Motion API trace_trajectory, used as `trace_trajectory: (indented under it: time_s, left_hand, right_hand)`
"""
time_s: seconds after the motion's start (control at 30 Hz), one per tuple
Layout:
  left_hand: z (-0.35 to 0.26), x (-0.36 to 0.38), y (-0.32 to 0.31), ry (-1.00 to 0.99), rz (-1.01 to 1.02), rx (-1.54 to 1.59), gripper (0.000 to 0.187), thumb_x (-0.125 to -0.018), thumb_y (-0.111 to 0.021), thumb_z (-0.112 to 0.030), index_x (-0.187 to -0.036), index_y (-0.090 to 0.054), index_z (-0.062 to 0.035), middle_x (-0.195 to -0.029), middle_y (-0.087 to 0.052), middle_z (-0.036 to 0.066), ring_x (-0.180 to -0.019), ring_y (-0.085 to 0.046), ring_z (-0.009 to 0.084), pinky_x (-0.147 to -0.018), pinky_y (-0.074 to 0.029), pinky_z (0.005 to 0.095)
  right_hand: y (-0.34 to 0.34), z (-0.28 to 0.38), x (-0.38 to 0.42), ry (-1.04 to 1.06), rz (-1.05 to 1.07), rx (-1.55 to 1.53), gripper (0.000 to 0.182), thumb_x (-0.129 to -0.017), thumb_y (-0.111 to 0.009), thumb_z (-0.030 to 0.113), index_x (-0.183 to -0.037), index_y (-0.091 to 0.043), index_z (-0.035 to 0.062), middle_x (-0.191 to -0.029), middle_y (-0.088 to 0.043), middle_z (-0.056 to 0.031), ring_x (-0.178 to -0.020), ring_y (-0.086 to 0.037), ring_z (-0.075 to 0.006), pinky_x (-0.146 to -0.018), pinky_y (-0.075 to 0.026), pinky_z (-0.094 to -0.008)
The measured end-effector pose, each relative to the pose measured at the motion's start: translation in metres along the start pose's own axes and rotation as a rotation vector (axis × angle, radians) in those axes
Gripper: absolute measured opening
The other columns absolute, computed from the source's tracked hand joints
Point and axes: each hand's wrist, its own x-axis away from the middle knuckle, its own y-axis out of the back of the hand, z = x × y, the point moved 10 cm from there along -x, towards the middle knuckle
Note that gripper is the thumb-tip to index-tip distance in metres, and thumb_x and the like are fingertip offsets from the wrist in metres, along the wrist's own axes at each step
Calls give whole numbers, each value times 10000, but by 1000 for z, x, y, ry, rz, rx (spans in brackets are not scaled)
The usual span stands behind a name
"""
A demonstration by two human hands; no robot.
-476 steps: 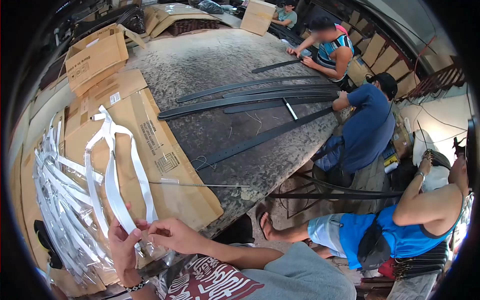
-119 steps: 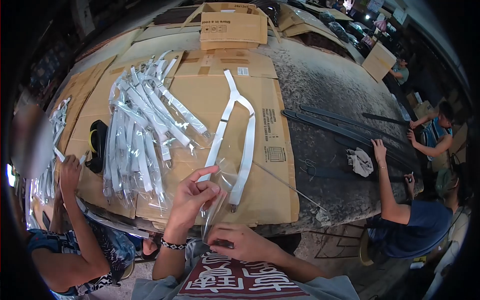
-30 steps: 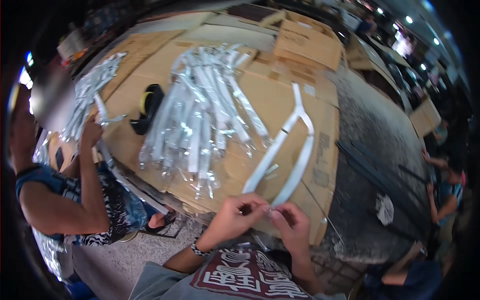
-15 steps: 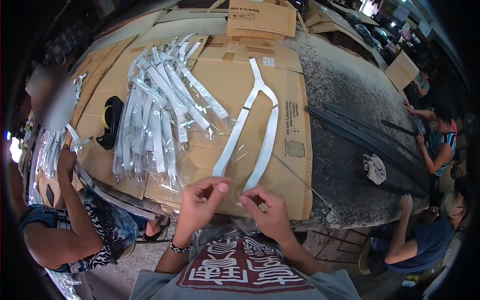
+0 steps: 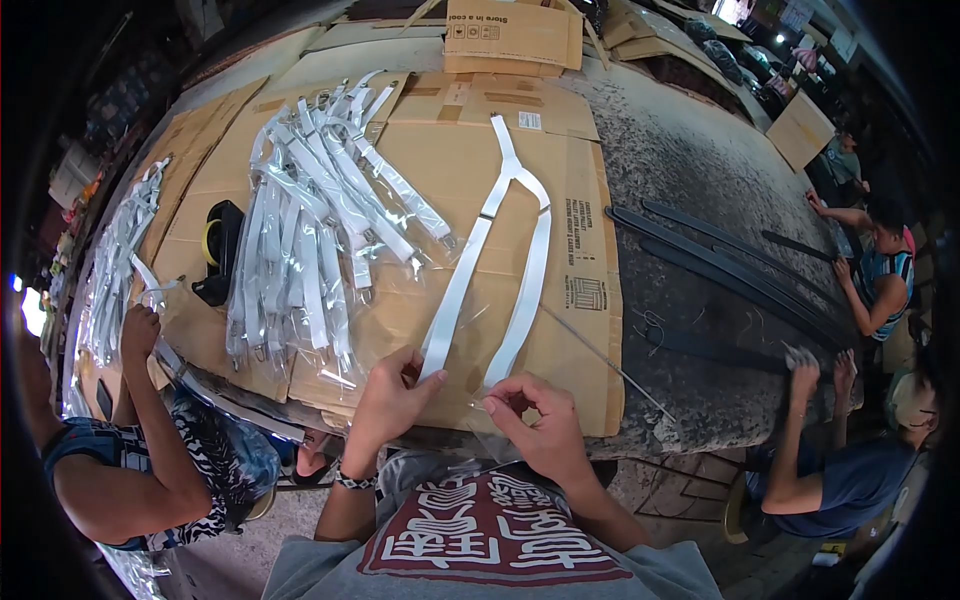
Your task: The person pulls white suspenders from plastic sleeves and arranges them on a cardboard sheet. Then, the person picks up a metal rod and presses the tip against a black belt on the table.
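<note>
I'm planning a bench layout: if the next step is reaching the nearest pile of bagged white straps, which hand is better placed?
Probably the left hand: it is closer to that pile. The right hand is farther across, by the lower right end of the Y-shaped suspenders.

Position of Both Bare Hands and Forearms

The bare left forearm (image 5: 345, 515) extended forward from the body, and its wrist (image 5: 362, 460) led into the bare left hand (image 5: 395, 402). Its fingers were curled and its thumb pointed toward the right hand. The bare right forearm (image 5: 612, 520) angled inward; the bare right hand (image 5: 540, 418) had its index finger bent toward the thumb. The hands were near each other, not touching. Fingertip contact was unclear.
</note>
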Motion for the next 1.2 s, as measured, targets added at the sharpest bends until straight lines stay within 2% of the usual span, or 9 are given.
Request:
trace_trajectory:
  time_s: [0.07,0.17,0.27,0.37,0.47,0.67,0.87,0.97,1.2]
  left_hand:
    - [-3,-1,-9,29,114,359,167,-932,-738,-126,-944,-634,4,-803,-665,41,-763,-617,97,-679,-493,287]
    - [-11,-4,-7,-55,141,527,87,-985,-667,-80,-1001,-631,-3,-913,-692,21,-815,-621,86,-719,-495,267]
    - [-17,-4,-2,-79,108,669,92,-981,-672,-78,-1018,-635,-2,-996,-702,49,-844,-629,88,-774,-492,247]
    - [-17,-5,18,-224,-110,591,108,-981,-676,-84,-1047,-632,-11,-1046,-700,65,-903,-645,85,-754,-524,236]
    - [2,2,16,4,-68,658,121,-979,-678,-89,-1067,-621,-28,-1012,-707,56,-902,-668,91,-709,-561,231]
    - [34,13,3,257,82,650,169,-941,-732,-90,-1042,-609,-32,-905,-707,66,-695,-666,84,-624,-546,212]
    - [53,18,-15,287,177,835,352,-887,-775,-37,-1175,-573,-26,-896,-702,90,-619,-610,67,-547,-457,207]
    - [43,9,-16,199,176,978,533,-896,-721,13,-1362,-464,-10,-985,-719,143,-865,-746,228,-683,-601,270]
    - [-42,-7,-5,-12,159,1107,739,-893,-711,10,-1522,-328,-54,-1141,-673,235,-961,-740,290,-790,-651,348]
  right_hand:
    - [-1,-4,2,-28,8,-6,81,-914,-719,41,-960,-686,-16,-806,-678,-21,-676,-577,-61,-631,-461,-229]
    - [-2,-9,5,-39,20,-10,78,-918,-713,41,-967,-684,-12,-814,-677,-18,-677,-576,-57,-632,-459,-226]
    - [-3,-11,8,-48,25,-14,78,-920,-713,43,-968,-683,-10,-817,-677,-16,-679,-576,-54,-631,-457,-224]
    - [-3,-14,9,-53,30,-20,80,-921,-715,47,-967,-680,-9,-817,-674,-13,-684,-576,-52,-632,-457,-223]
    - [-4,-22,13,-83,44,-42,86,-923,-717,53,-968,-677,-9,-822,-673,-10,-695,-579,-51,-641,-460,-224]
    - [-5,-27,14,-113,60,-83,97,-925,-720,62,-974,-676,-9,-831,-671,-3,-712,-583,-50,-659,-464,-224]
    - [-6,-25,14,-108,71,-81,98,-928,-719,67,-976,-678,-8,-832,-670,-4,-714,-587,-52,-662,-466,-223]
    - [-7,-27,16,-116,76,-91,98,-929,-718,68,-977,-681,-10,-834,-674,-9,-719,-594,-56,-664,-471,-229]
    - [-7,-18,18,-60,61,53,130,-931,-714,82,-1000,-692,-26,-836,-698,-74,-692,-626,-99,-635,-490,-258]
